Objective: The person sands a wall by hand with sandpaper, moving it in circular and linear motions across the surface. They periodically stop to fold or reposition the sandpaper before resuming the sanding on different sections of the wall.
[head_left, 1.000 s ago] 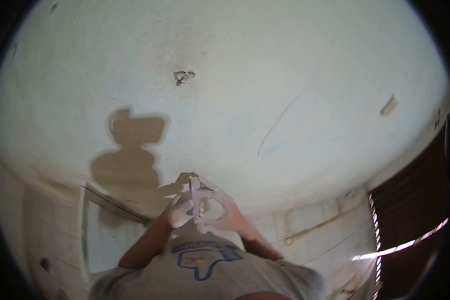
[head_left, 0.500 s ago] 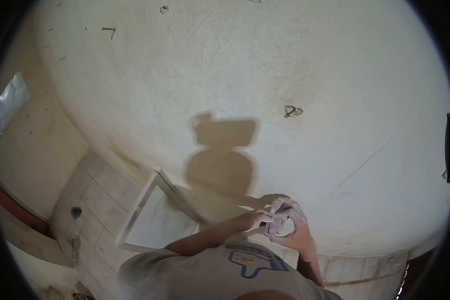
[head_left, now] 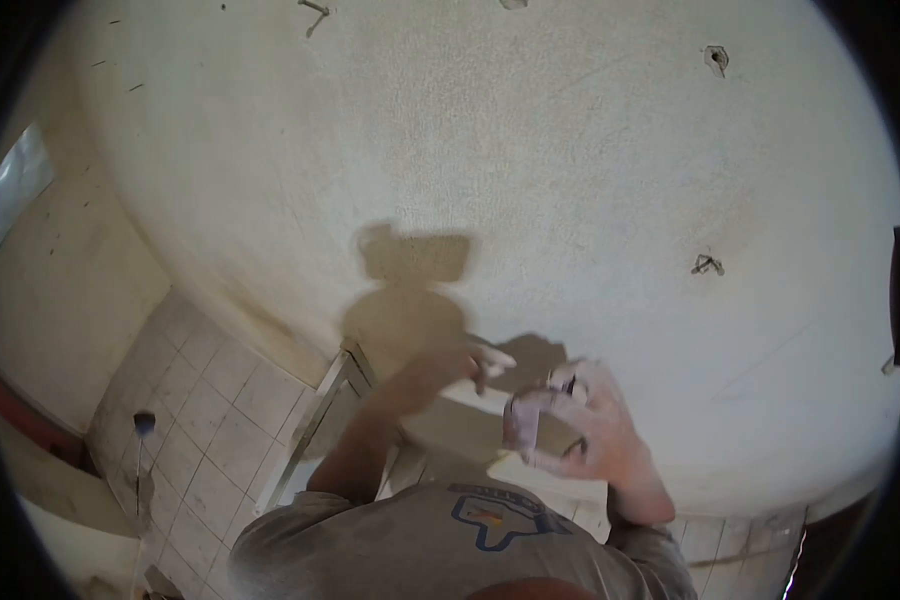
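My right hand (head_left: 595,430) is closed around a curled mauve strip of what looks like sandpaper (head_left: 520,422), which bends in a loop off the fingertips. The fingers are whitened as if with dust. To the left of it and apart from the strip, my left hand (head_left: 485,367) has its fingers stretched out with nothing in them; motion smears it a little. Both hands are in front of my chest, close to the pale wall (head_left: 530,200). What the right palm encloses is partly hidden.
Holes (head_left: 716,60) and a broken patch (head_left: 708,265) mark the wall, and a bent nail (head_left: 314,16) sticks out at the top. A white-framed panel (head_left: 315,425) leans near the wall at lower left. Tiled floor (head_left: 205,425) lies below, with a dark hole (head_left: 145,424).
My left hand has let go of the sandpaper and moved left and up. My right hand keeps the strip, now curled outward. The view has shifted, so the wall marks sit farther right.
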A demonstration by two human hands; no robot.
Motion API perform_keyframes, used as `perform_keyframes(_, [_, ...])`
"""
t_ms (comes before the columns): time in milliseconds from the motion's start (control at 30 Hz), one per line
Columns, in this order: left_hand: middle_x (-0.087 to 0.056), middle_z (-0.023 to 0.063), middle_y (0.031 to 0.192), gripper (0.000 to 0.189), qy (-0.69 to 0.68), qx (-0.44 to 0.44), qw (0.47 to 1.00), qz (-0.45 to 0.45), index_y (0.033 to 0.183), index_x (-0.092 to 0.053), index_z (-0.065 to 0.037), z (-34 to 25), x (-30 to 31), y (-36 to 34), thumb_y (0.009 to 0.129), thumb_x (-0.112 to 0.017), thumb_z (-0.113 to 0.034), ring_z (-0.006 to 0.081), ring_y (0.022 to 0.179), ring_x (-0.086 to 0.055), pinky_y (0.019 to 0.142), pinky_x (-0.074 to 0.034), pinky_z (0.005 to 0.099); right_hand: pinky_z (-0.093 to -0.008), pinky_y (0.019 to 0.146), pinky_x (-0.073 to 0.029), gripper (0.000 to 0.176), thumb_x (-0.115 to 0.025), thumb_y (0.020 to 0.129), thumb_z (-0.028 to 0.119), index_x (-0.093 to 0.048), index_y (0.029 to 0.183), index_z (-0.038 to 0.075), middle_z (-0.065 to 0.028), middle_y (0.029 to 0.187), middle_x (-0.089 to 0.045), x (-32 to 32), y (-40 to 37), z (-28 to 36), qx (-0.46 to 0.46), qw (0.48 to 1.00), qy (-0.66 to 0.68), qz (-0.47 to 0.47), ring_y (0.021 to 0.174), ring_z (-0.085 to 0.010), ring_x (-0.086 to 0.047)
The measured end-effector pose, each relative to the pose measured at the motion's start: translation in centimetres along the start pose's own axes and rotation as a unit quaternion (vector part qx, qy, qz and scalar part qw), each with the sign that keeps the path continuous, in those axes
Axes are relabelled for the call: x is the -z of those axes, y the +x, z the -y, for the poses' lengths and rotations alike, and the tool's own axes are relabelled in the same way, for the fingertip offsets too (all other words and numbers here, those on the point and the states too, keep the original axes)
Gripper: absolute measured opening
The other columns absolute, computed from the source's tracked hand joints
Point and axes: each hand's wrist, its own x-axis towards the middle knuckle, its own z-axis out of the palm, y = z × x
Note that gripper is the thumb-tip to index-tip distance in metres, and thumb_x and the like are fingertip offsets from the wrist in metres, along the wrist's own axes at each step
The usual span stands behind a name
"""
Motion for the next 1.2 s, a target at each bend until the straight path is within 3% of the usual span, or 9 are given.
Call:
perform_keyframes(267, [-0.069,0.0082,0.090,0.041,0.065,-0.057,0.995,-0.045,0.129,-0.067,0.005,-1.6,6.9,-2.6,0.107,-0.047,-0.024,0.0172,0.090,-0.063,0.091,-0.046,0.0349,-0.0383,0.076,-0.053,0.033,-0.084,0.072,0.013,-0.072,0.101,0.003,-0.0142,0.102,-0.067,3.7,10.6,1.3,0.050,0.891,-0.262,-0.368,0.088,-0.0279,-0.065])
perform_keyframes(367, [-0.068,0.0090,0.087,0.041,0.051,-0.056,0.994,-0.073,0.124,-0.068,0.007,-2.9,8.3,-2.3,0.107,-0.047,-0.024,0.0187,0.088,-0.064,0.090,-0.047,0.0359,-0.0361,0.075,-0.055,0.026,-0.083,0.073,0.006,-0.070,0.095,0.002,-0.0133,0.101,-0.067,1.6,13.0,0.3,0.015,0.882,-0.256,-0.395,0.090,-0.0261,-0.068])
perform_keyframes(533, [-0.064,0.0104,0.081,0.041,-0.063,-0.080,0.990,-0.098,0.115,-0.067,0.010,-3.6,10.0,-2.0,0.105,-0.047,-0.024,0.0220,0.081,-0.063,0.083,-0.049,0.0382,-0.0423,0.076,-0.055,0.032,-0.083,0.075,0.023,-0.065,0.097,0.008,-0.0145,0.115,-0.068,-8.6,11.5,0.4,0.023,0.945,-0.320,-0.066,0.090,-0.0290,-0.068])
perform_keyframes(600, [-0.060,0.0118,0.077,0.041,-0.085,-0.103,0.985,-0.106,0.110,-0.066,0.010,-4.3,9.0,-1.5,0.103,-0.048,-0.026,0.0240,0.077,-0.061,0.076,-0.051,0.0399,-0.0391,0.073,-0.055,0.032,-0.084,0.074,0.020,-0.064,0.095,0.009,-0.0134,0.111,-0.070,-7.7,10.8,1.4,-0.014,0.949,-0.300,-0.097,0.086,-0.0266,-0.069])
perform_keyframes(800, [-0.063,0.0109,0.081,0.040,-0.114,-0.040,0.989,-0.083,0.111,-0.068,0.010,-1.7,9.6,-2.1,0.104,-0.049,-0.025,0.0221,0.079,-0.061,0.080,-0.050,0.0375,-0.0201,0.054,-0.045,0.021,-0.085,0.080,0.006,-0.075,0.098,0.006,-0.0069,0.098,-0.078,4.6,9.0,1.2,-0.050,0.796,-0.366,-0.479,0.058,-0.0046,-0.058])
perform_keyframes(867, [-0.062,0.0106,0.080,0.039,-0.130,-0.040,0.987,-0.089,0.109,-0.068,0.009,-2.0,9.6,-1.9,0.104,-0.050,-0.025,0.0219,0.079,-0.061,0.079,-0.050,0.0374,-0.0186,0.056,-0.043,0.015,-0.081,0.085,0.002,-0.075,0.098,0.004,-0.0045,0.090,-0.076,5.6,9.0,0.5,-0.128,0.763,-0.253,-0.581,0.058,-0.0042,-0.054])
perform_keyframes(933, [-0.062,0.0105,0.080,0.038,-0.165,-0.028,0.980,-0.103,0.108,-0.068,0.008,-1.6,9.8,-1.6,0.104,-0.050,-0.024,0.0220,0.078,-0.060,0.077,-0.050,0.0377,-0.0227,0.059,-0.044,0.020,-0.080,0.083,0.000,-0.076,0.101,0.008,0.0030,0.085,-0.072,3.1,10.2,-1.3,-0.161,0.791,-0.327,-0.492,0.063,-0.0049,-0.053])
perform_keyframes(1067, [-0.059,0.0093,0.077,0.034,-0.288,0.017,0.947,-0.139,0.110,-0.065,0.008,-0.2,8.4,-1.2,0.103,-0.050,-0.021,0.0211,0.073,-0.057,0.071,-0.048,0.0380,-0.0270,0.066,-0.050,0.017,-0.081,0.075,0.011,-0.075,0.089,0.004,-0.0071,0.097,-0.074,-6.9,12.0,0.5,-0.185,0.973,0.009,-0.137,0.074,-0.0112,-0.064])
perform_keyframes(1200, [-0.051,0.0066,0.072,0.025,-0.301,0.085,0.924,-0.221,0.114,-0.058,0.004,2.3,4.5,-1.1,0.102,-0.049,-0.016,0.0177,0.067,-0.051,0.063,-0.046,0.0357,-0.0254,0.061,-0.047,0.012,-0.079,0.078,0.008,-0.074,0.087,0.003,-0.0093,0.099,-0.075,-6.2,11.8,3.0,-0.201,0.931,0.003,-0.303,0.075,-0.0116,-0.063])
